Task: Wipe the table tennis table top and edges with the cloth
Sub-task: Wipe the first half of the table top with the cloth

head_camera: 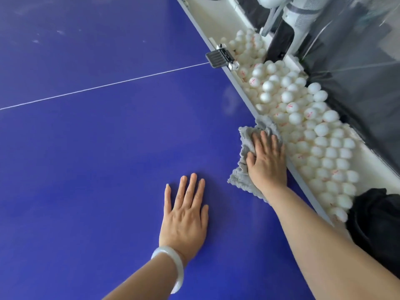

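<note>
The blue table tennis table top fills most of the head view, crossed by a thin white line. A grey cloth lies crumpled on the top right beside the table's grey edge. My right hand presses flat on the cloth with straight fingers, its little-finger side along the edge. To the left, my left hand rests flat on the bare blue surface with fingers spread, a pale bangle on its wrist.
Beyond the edge runs a white trough holding several white balls. A grey clamp grips the edge where the white line ends. Dark netting and a machine stand at the far right, black fabric at lower right.
</note>
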Available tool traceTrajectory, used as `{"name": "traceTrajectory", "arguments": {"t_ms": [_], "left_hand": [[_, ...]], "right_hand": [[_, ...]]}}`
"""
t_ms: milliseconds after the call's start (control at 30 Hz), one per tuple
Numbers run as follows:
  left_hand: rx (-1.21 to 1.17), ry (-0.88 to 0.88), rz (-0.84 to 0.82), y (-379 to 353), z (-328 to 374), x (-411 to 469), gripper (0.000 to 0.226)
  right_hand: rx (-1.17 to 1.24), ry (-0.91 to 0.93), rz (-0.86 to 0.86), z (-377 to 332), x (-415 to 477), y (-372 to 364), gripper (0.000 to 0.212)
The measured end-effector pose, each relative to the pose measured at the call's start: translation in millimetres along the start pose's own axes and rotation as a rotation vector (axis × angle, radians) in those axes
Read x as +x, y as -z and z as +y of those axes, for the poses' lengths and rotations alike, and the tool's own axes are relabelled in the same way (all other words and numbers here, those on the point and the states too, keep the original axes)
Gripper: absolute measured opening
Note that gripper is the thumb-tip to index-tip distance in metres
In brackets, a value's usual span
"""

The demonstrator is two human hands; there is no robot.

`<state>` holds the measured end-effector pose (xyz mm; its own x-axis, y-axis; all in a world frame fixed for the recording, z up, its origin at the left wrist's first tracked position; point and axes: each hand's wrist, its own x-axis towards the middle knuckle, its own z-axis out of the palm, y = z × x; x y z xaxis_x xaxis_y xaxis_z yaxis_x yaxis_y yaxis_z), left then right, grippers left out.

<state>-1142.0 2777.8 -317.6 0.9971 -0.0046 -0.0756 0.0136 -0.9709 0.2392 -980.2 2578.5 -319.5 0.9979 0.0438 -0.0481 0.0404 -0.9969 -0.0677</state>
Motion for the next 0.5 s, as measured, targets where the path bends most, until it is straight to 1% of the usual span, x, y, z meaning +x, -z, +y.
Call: {"name": "traceTrajectory", "arguments": {"t_ms": [33,67,100,167,233,267,300,333,400,467,500], "left_hand": [[0.015,0.01,-0.003,-1,2,-2,0.059],[0.032,0.015,-0.01,0,3,-3,0.06],[0.046,0.014,-0.021,1,3,-2,0.06],[0.055,0.013,-0.033,2,2,-1,0.059],[0.049,0.018,-0.046,3,3,-1,0.06],[0.047,0.023,-0.052,3,4,-2,0.061],[0.047,0.029,-0.053,4,5,-2,0.062],[0.047,0.033,-0.049,4,5,-1,0.063],[0.048,0.038,-0.049,4,5,0,0.064],[0.054,0.043,-0.057,3,6,0,0.064],[0.061,0.045,-0.06,3,6,0,0.064]], "right_hand": [[0.024,-0.082,0.009,-17,-6,0,0.062],[0.044,-0.101,0.026,-33,-19,-2,0.063],[0.061,-0.049,0.05,-47,-39,-6,0.063],[0.053,0.205,0.045,-56,-91,-14,0.061],[0.071,0.448,0.001,-25,-117,-13,0.059],[0.083,0.498,-0.01,-2,-115,-10,0.059],[0.075,0.479,-0.001,20,-107,-8,0.058],[0.055,0.406,-0.01,39,-97,-3,0.059],[0.01,0.167,-0.019,54,-75,4,0.06],[0.024,-0.048,0.013,30,-74,5,0.061],[0.04,-0.109,0.032,11,-85,3,0.062]]}}
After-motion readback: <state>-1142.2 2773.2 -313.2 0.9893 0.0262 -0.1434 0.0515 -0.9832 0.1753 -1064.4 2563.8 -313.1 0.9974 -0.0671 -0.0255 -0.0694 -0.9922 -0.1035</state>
